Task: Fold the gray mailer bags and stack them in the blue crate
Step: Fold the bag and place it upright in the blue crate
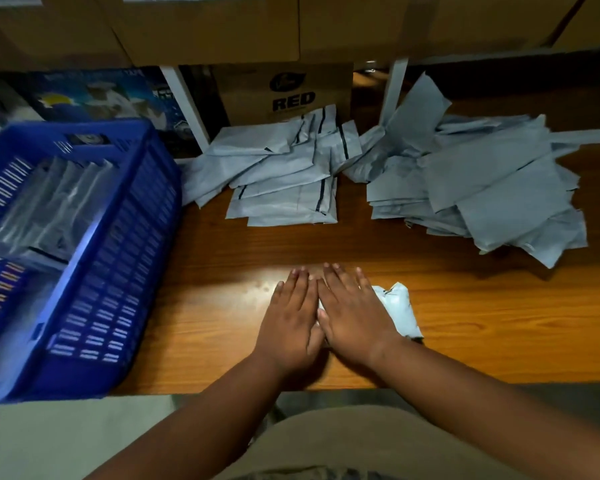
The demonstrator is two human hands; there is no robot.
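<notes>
A folded gray mailer bag (399,310) lies on the wooden table (499,323) near its front edge. My left hand (291,317) and my right hand (354,313) lie flat side by side on it, fingers extended, pressing it down; most of the bag is hidden under them. The blue crate (118,237) stands at the left, with folded gray bags (49,209) lined up inside. A pile of folded bags (284,174) rests at the back middle. A loose heap of unfolded gray bags (482,181) is at the back right.
Brown cardboard boxes (205,26) sit on a shelf above the table's far side. A brown box marked RED (288,91) and a blue printed box (101,95) stand behind the piles, between white shelf posts (394,88). My lap shows below the table edge.
</notes>
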